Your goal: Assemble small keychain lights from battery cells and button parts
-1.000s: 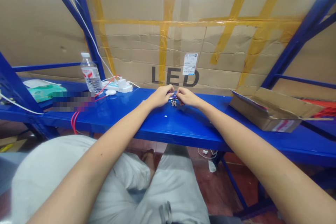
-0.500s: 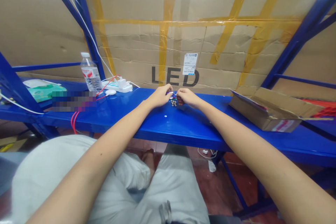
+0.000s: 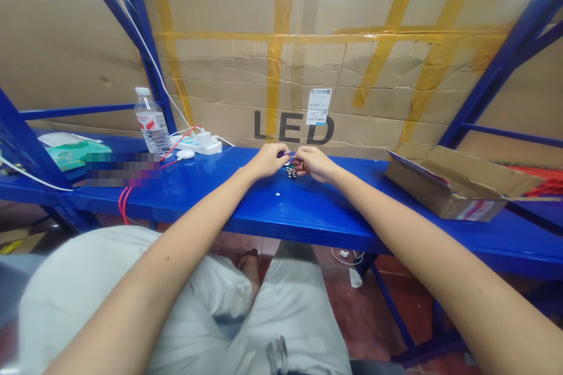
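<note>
My right fingers [image 3: 300, 156] edged toward left fingers [image 3: 280, 149]; both pinched nearly closed on small blue piece [image 3: 291, 158], still mid-handling.

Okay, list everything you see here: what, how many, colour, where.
Shelf: one, blue, across the middle
Small parts: several, shiny, mid-shelf
LED cardboard: one, brown, behind the shelf
Tape: several strips, yellow, on cardboard
Label: one, white, on cardboard
Bottle: one, clear, left
Power strip: one, white, beside bottle
Soft pack: one, green, far left
Cables: several, red and white, left
Open box: one, brown, right
Frame bars: several, blue, both sides
Trousers: one pair, pale grey, bottom
Arms: two, bare, either side
Left hand, right hand: one each, bare, mid-shelf
</note>
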The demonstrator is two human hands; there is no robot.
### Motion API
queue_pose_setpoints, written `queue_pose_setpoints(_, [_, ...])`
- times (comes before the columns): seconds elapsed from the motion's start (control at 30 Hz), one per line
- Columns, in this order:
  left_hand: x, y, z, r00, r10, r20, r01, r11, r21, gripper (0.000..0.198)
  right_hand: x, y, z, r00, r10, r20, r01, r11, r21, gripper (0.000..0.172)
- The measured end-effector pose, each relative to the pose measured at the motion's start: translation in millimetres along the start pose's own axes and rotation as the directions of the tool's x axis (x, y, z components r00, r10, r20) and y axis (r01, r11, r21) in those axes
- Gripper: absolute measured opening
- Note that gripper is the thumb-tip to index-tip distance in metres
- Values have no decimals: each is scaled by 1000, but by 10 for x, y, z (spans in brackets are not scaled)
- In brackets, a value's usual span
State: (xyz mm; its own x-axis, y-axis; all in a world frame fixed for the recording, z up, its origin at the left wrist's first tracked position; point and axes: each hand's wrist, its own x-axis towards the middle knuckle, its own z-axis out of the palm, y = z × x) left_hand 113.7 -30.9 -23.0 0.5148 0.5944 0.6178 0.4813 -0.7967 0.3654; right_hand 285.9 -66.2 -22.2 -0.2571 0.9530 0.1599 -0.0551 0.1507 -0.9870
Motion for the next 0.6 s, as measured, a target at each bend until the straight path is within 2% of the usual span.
queue_pose_setpoints(0.27, [-2,-22,-8,999,2,36,-3,1000,30,13,-23,-7,-33,1000,-29,-4,28,989,-148,32])
queue_pose_setpoints(0.4, [-4,-42,-14,991,105,80,-112,989,98,21,5,21,-59,998,-60,-18,53,961,-270,25])
queue_pose_setpoints(0.5, [-15,-42,-23,981,167,96,-183,962,203,30,32,42,-85,993,-109,-32,85,900,-428,19])
queue_pose_setpoints(0.6, [-25,-28,-35,976,189,106,-209,951,227,29,49,46,-111,986,-162,-42,105,798,-593,18])
